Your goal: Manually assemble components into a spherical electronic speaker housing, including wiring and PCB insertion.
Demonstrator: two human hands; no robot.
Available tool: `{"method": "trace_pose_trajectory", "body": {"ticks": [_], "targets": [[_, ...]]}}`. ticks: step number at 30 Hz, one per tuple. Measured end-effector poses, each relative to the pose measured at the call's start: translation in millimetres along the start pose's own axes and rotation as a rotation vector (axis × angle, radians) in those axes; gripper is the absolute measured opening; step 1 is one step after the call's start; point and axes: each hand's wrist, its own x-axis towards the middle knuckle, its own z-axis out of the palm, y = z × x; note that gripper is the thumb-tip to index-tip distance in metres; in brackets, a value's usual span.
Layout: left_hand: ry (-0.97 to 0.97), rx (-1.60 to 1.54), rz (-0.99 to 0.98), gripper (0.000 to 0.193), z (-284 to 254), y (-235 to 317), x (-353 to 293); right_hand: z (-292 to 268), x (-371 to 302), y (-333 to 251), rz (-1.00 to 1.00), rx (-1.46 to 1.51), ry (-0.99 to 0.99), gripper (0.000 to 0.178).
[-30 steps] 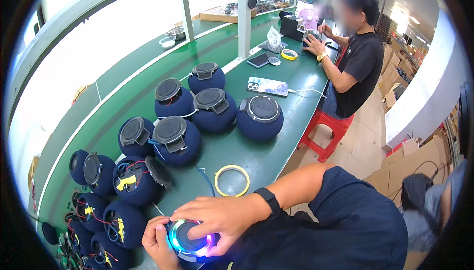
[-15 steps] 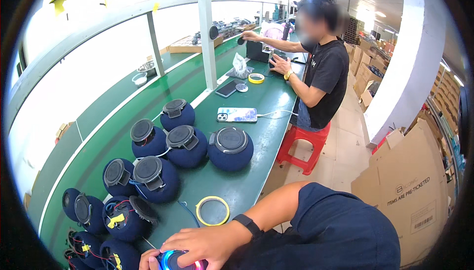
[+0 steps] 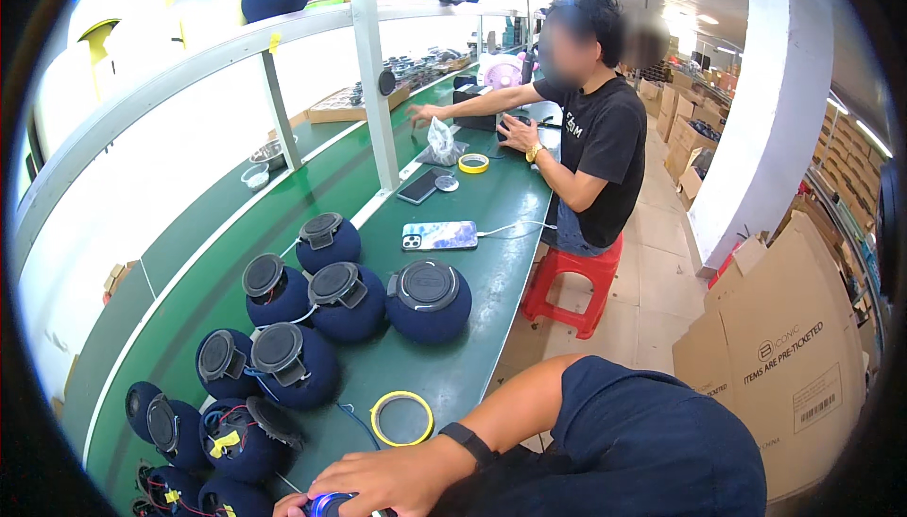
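Observation:
At the bottom edge, my right hand (image 3: pixel 387 479), with a dark band on its wrist, is closed over the top of a round black device with a glowing blue light (image 3: pixel 331 506). Fingertips of my left hand (image 3: pixel 290 506) press against the device's left side; the rest of that hand is out of the picture. Most of the device is hidden by my right hand and cut off by the frame. Just beyond my hands lies a roll of yellow tape (image 3: pixel 402 419). To the left stand several round navy fabric speakers (image 3: pixel 428 314) with black lids, some showing red and blue wires.
A phone on a white cable (image 3: pixel 439 235), a dark phone (image 3: pixel 423 186) and another yellow tape roll (image 3: pixel 473 163) lie on the green bench (image 3: pixel 472 281). A person in black (image 3: pixel 605 129) sits on a red stool (image 3: pixel 573 290). A cardboard box (image 3: pixel 784 356) stands at right.
The view has shifted slightly. The co-worker's outstretched hand has come down toward the bench and no longer shows the dark round piece. My hands stay on the device; its pink glow is out of sight.

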Motion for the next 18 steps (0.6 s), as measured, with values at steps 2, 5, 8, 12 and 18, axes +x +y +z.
{"method": "trace_pose_trajectory", "body": {"ticks": [2,5,8,12,18], "targets": [[-0.004,-0.005,0.002,0.030,-1,0,0,0,0,0,0.009,0.001,0.007,0.044],[-0.009,-0.005,0.009,0.030,-1,-1,0,0,-1,0,-0.009,0.010,-0.007,0.046],[-0.016,0.027,0.047,0.032,0,0,0,-1,-2,0,0.014,0.002,-0.004,0.047],[-0.008,-0.006,0.031,0.032,3,3,-1,-1,-5,2,0.023,0.014,-0.029,0.049],[0.001,0.037,0.031,0.030,1,4,-1,9,-10,8,0.071,0.054,-0.038,0.050]]}}
